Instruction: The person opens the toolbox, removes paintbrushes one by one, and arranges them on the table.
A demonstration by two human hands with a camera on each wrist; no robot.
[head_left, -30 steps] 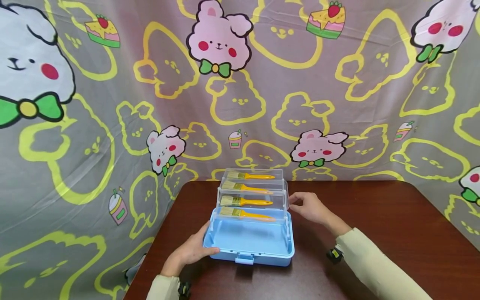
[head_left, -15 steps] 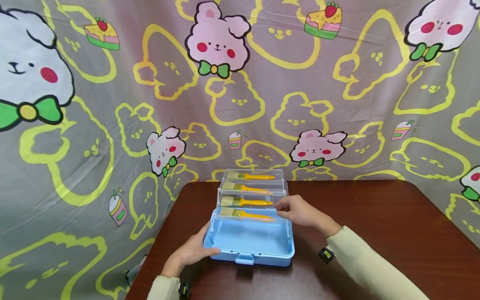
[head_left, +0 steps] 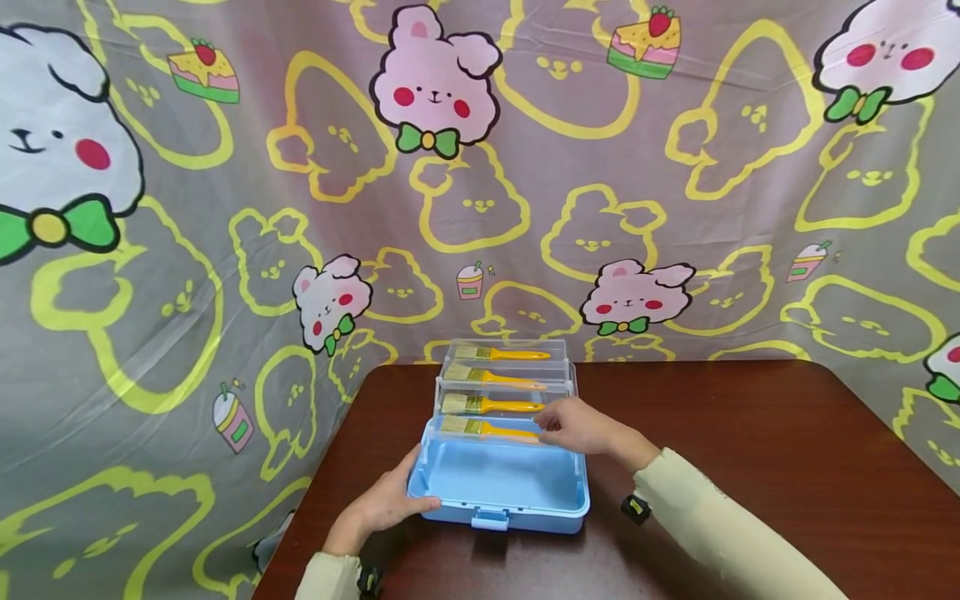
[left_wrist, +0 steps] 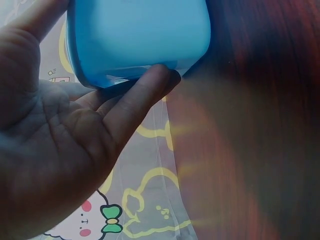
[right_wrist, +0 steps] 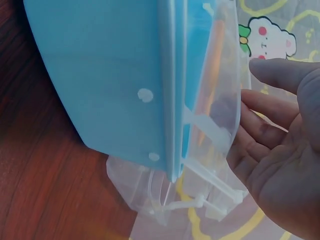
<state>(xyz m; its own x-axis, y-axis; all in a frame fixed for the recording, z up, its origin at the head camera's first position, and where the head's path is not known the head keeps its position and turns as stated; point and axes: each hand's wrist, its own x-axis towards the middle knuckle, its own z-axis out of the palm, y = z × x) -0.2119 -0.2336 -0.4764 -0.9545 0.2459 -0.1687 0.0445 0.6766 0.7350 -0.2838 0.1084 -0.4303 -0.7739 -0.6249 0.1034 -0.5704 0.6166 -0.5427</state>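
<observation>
A light-blue storage box [head_left: 536, 521] stands opened on the table, with clear fold-out trays [head_left: 557, 392] stepped up behind its lower compartment. Paintbrushes with yellow handles and pale bristles lie one to a tray; the lowest paintbrush [head_left: 498, 429] is nearest me. My left hand [head_left: 381, 507] holds the box's left front corner, thumb on the front rim, and in the left wrist view its fingers lie against the box wall [left_wrist: 145, 37]. My right hand [head_left: 581, 425] is over the right end of the lowest tray, fingertips at the brush handle. In the right wrist view its thumb and fingers are apart beside the clear tray [right_wrist: 230, 90].
The brown wooden table [head_left: 735, 450] extends to the right of the box. A patterned curtain [head_left: 480, 200] hangs behind it and along the left side. A latch [head_left: 490, 520] juts from the box's front.
My right hand has moved left from beside the trays' right end to over the lowest paintbrush's handle end. My left hand and the box have stayed in place.
</observation>
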